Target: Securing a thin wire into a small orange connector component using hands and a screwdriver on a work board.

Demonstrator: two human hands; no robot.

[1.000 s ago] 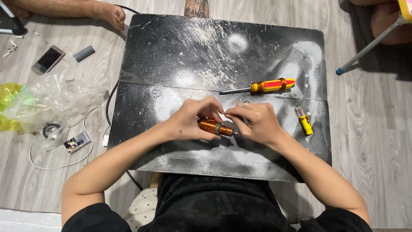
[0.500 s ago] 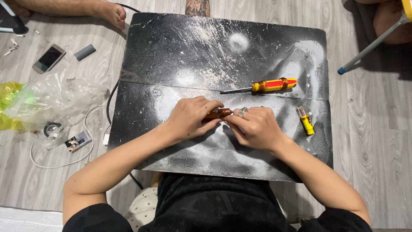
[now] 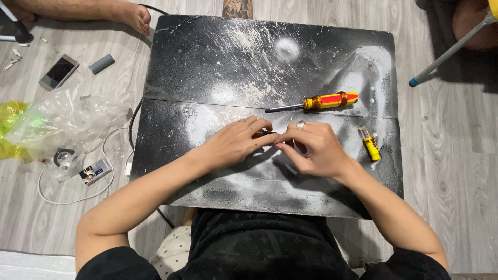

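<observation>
Two hands meet over a small dark object (image 3: 265, 133), mostly hidden between the fingertips at the middle of the black desk (image 3: 207, 62). The left hand (image 3: 236, 142) has its grip pinched narrow on that object; the right hand (image 3: 316, 148), a ring on one finger, curls against it, though whether its grip holds the object I cannot tell. Just beyond lies a yellow and red screwdriver (image 3: 324, 101); a small yellow lighter (image 3: 370, 144) rests near the right hand
</observation>
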